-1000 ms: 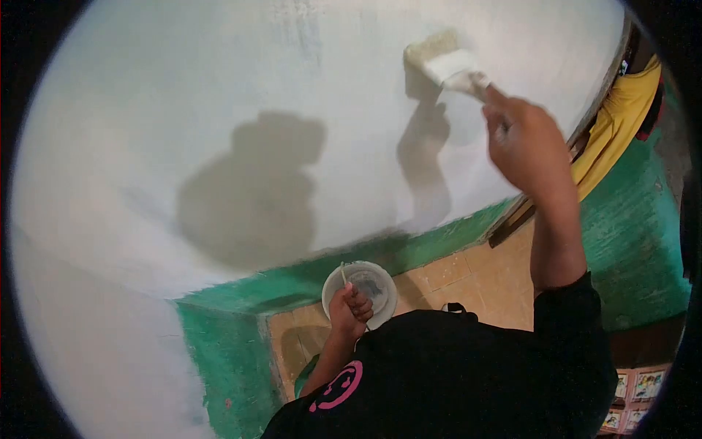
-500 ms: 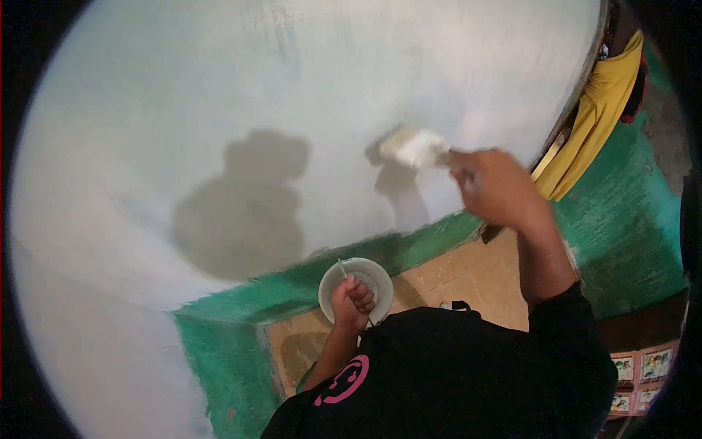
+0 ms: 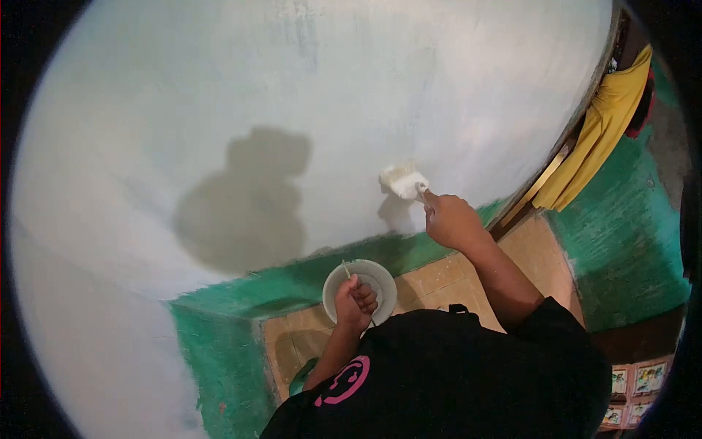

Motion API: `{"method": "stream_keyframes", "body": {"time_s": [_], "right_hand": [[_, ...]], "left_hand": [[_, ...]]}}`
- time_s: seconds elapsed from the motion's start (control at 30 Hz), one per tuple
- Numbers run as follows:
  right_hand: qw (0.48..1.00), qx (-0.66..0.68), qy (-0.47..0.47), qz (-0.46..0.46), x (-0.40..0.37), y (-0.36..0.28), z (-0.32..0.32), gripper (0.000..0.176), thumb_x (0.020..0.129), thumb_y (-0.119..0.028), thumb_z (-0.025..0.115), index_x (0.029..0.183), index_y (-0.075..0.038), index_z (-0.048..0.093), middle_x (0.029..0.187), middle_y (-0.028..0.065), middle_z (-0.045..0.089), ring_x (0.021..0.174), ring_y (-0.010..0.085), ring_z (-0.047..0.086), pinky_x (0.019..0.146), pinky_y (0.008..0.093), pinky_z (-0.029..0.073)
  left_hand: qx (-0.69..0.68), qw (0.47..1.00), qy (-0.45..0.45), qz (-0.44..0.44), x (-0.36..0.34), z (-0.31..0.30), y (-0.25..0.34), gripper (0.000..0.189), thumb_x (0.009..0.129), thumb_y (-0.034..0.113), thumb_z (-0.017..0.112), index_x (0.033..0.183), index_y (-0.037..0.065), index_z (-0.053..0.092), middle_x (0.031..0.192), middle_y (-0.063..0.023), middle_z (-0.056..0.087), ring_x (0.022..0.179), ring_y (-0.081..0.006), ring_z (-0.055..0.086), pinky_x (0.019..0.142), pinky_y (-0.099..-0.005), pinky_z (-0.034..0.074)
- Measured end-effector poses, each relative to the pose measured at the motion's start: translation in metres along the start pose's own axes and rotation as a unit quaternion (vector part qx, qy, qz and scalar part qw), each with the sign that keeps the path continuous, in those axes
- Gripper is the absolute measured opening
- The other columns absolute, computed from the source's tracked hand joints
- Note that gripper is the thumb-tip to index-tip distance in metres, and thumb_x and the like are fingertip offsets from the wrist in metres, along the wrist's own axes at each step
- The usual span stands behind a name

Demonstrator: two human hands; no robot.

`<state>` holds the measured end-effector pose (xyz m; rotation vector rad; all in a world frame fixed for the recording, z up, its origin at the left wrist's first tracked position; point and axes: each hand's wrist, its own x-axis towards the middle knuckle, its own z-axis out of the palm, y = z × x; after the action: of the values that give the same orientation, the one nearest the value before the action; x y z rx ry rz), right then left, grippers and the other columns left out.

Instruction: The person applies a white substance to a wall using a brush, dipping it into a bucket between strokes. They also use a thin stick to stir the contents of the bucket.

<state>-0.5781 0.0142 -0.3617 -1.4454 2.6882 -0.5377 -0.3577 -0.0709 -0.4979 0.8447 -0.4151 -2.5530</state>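
Note:
My right hand (image 3: 455,219) is closed around the handle of a paintbrush (image 3: 404,181), whose wide pale bristles lie at the white-painted wall (image 3: 351,110). Whether the bristles press on the surface is hard to tell, but their shadow falls close beneath them. Lower down, my left hand (image 3: 355,303) is wrapped round the thin handle of a white bucket (image 3: 387,284), which hangs in front of my body. Some whitish paint appears inside the bucket, partly covered by my fingers.
A green band (image 3: 307,272) runs along the wall's bottom above the tan tiled floor (image 3: 431,282). At the right, a yellow cloth (image 3: 603,132) hangs by a door frame, beside another green wall (image 3: 607,249). My shadow falls across the white wall.
My right hand has moved down and to the left with the paintbrush, which now sits lower on the wall. My left hand and the bucket have barely shifted.

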Motion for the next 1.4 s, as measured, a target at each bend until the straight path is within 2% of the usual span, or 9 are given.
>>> {"method": "stream_keyframes", "body": {"time_s": [0.13, 0.37, 0.63, 0.87, 1.07, 1.1, 1.17, 1.27, 1.4], "right_hand": [[0.998, 0.005, -0.029, -0.064, -0.004, 0.018, -0.031, 0.029, 0.08, -0.014, 0.05, 0.106, -0.006, 0.059, 0.083, 0.0236, 0.06, 0.079, 0.04, 0.057, 0.072, 0.0438, 0.046], [0.958, 0.113, 0.248, -0.086, -0.005, 0.007, -0.12, 0.03, 0.081, -0.011, 0.052, 0.109, -0.001, 0.056, 0.082, 0.0237, 0.06, 0.076, 0.0393, 0.058, 0.068, 0.0405, 0.047], [0.996, 0.049, 0.068, -0.017, 0.005, 0.017, 0.005, 0.034, 0.082, -0.013, 0.048, 0.115, -0.007, 0.052, 0.081, 0.0199, 0.058, 0.072, 0.0374, 0.058, 0.066, 0.0455, 0.047], [0.998, 0.0, -0.052, -0.047, 0.006, 0.029, -0.036, 0.024, 0.077, -0.011, 0.052, 0.099, -0.006, 0.061, 0.079, 0.0209, 0.061, 0.075, 0.0392, 0.058, 0.069, 0.0467, 0.045], [0.976, 0.056, 0.177, -0.116, 0.014, 0.023, -0.142, 0.024, 0.08, -0.007, 0.056, 0.103, -0.001, 0.06, 0.094, 0.0207, 0.062, 0.079, 0.0357, 0.061, 0.074, 0.0355, 0.048], [0.976, 0.058, 0.173, -0.117, 0.015, 0.022, -0.15, 0.024, 0.08, -0.007, 0.056, 0.103, -0.001, 0.06, 0.094, 0.0207, 0.062, 0.079, 0.0357, 0.061, 0.074, 0.0355, 0.048], [0.913, 0.133, 0.354, -0.153, 0.019, 0.019, -0.158, 0.025, 0.08, -0.009, 0.052, 0.102, -0.001, 0.06, 0.079, 0.0212, 0.061, 0.072, 0.038, 0.059, 0.067, 0.0413, 0.047], [0.896, 0.128, 0.406, -0.125, 0.029, 0.008, -0.148, 0.023, 0.081, -0.009, 0.051, 0.1, -0.002, 0.061, 0.08, 0.0211, 0.061, 0.073, 0.0378, 0.059, 0.067, 0.0407, 0.047], [0.974, 0.011, 0.22, -0.048, 0.026, 0.004, -0.083, 0.041, 0.082, -0.013, 0.048, 0.123, -0.01, 0.046, 0.078, 0.0184, 0.054, 0.067, 0.0373, 0.056, 0.062, 0.0448, 0.047]], "left_hand": [[0.022, 0.999, -0.029, 0.023, -0.001, 0.008, 0.0, 0.032, 0.085, 0.032, 0.049, 0.059, 0.02, 0.034, 0.051, 0.0064, 0.024, 0.041, -0.0079, 0.021, 0.038, -0.0237, 0.016], [0.02, 0.999, 0.011, 0.038, -0.003, 0.02, 0.002, 0.032, 0.085, 0.032, 0.049, 0.06, 0.019, 0.033, 0.051, 0.0058, 0.024, 0.042, -0.0084, 0.022, 0.038, -0.0244, 0.017], [-0.002, 0.999, 0.005, 0.054, -0.001, 0.013, -0.001, 0.032, 0.084, 0.032, 0.05, 0.06, 0.019, 0.034, 0.051, 0.0059, 0.023, 0.042, -0.0083, 0.022, 0.038, -0.024, 0.018], [0.001, 0.998, -0.011, 0.062, 0.004, 0.01, -0.001, 0.029, 0.085, 0.032, 0.049, 0.062, 0.019, 0.036, 0.052, 0.0059, 0.024, 0.041, -0.0094, 0.022, 0.039, -0.0251, 0.017], [0.008, 0.997, -0.005, 0.074, -0.001, 0.023, -0.001, 0.031, 0.084, 0.031, 0.05, 0.06, 0.018, 0.034, 0.051, 0.006, 0.023, 0.042, -0.0086, 0.022, 0.039, -0.0249, 0.017], [0.003, 0.997, 0.021, 0.073, -0.002, 0.027, -0.001, 0.033, 0.083, 0.031, 0.05, 0.059, 0.018, 0.032, 0.051, 0.0059, 0.023, 0.042, -0.0079, 0.022, 0.039, -0.024, 0.017], [-0.003, 0.997, 0.034, 0.076, -0.003, 0.027, -0.003, 0.033, 0.083, 0.031, 0.051, 0.059, 0.018, 0.032, 0.051, 0.0057, 0.023, 0.043, -0.008, 0.022, 0.039, -0.0242, 0.017], [-0.015, 0.996, 0.035, 0.075, -0.002, 0.021, -0.003, 0.032, 0.083, 0.031, 0.051, 0.06, 0.018, 0.033, 0.052, 0.0056, 0.023, 0.043, -0.0083, 0.022, 0.039, -0.0246, 0.017], [-0.025, 0.997, 0.038, 0.068, -0.001, 0.015, -0.003, 0.031, 0.084, 0.032, 0.05, 0.061, 0.018, 0.034, 0.052, 0.0056, 0.023, 0.044, -0.0084, 0.022, 0.04, -0.0244, 0.017]]}}
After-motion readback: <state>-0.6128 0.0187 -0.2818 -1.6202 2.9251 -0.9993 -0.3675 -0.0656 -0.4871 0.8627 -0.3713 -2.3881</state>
